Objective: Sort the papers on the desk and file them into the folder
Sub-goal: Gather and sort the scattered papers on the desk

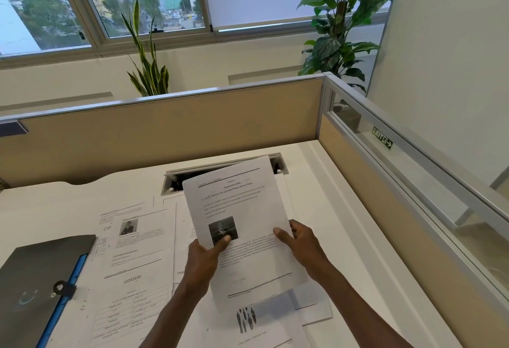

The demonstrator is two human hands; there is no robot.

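I hold one printed sheet [242, 210] with text and a small dark photo up above the white desk [344, 223]. My left hand [205, 255] pinches its left edge, thumb on the photo. My right hand [298, 240] grips its right edge. Below and to the left, several other printed papers [137, 265] lie spread on the desk, one with a portrait photo and one headed ANNEXURE. More sheets [259, 323] lie under my forearms. A dark grey folder [41, 287] with a blue spine strip and a button clasp lies closed at the left.
A tan partition [165, 132] walls the desk at the back and a glass-topped one [413, 171] at the right. A cable slot [220, 174] is cut into the desk behind the held sheet. Two plants [341, 25] stand beyond, under the windows.
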